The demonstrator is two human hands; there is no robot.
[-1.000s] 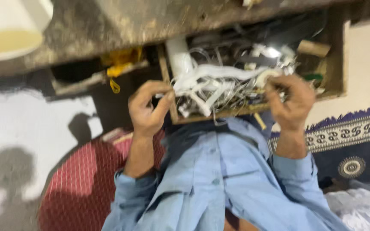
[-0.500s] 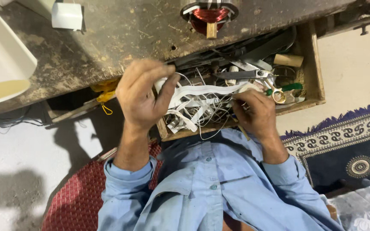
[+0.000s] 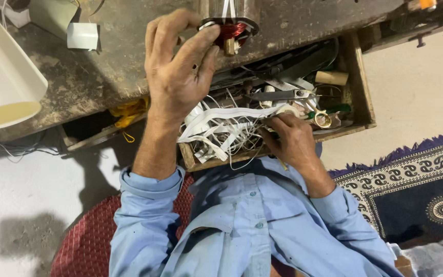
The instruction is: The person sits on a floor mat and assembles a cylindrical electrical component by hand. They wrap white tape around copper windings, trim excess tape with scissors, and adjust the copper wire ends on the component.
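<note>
My left hand (image 3: 178,66) is raised over the worn bench top (image 3: 114,56), fingers spread, fingertips at a metal motor core with red copper winding (image 3: 230,25). It grips nothing that I can see. My right hand (image 3: 289,139) is inside the open wooden drawer (image 3: 357,87), fingers pinched on a white tape strip (image 3: 232,114) from a tangle of white strips. Scissors (image 3: 278,95) with yellow handles lie in the drawer beside it.
A large white tube (image 3: 3,77) lies at the bench's left end, with a small white box (image 3: 82,36) near it. Yellow cord (image 3: 126,110) hangs under the bench. A patterned dark rug (image 3: 426,190) covers the floor at right; a red cushion (image 3: 85,241) is below me.
My left hand left the drawer and rose to the copper-wound core on the bench. My right hand stayed in the drawer among the white strips. The view tilted up toward the bench top.
</note>
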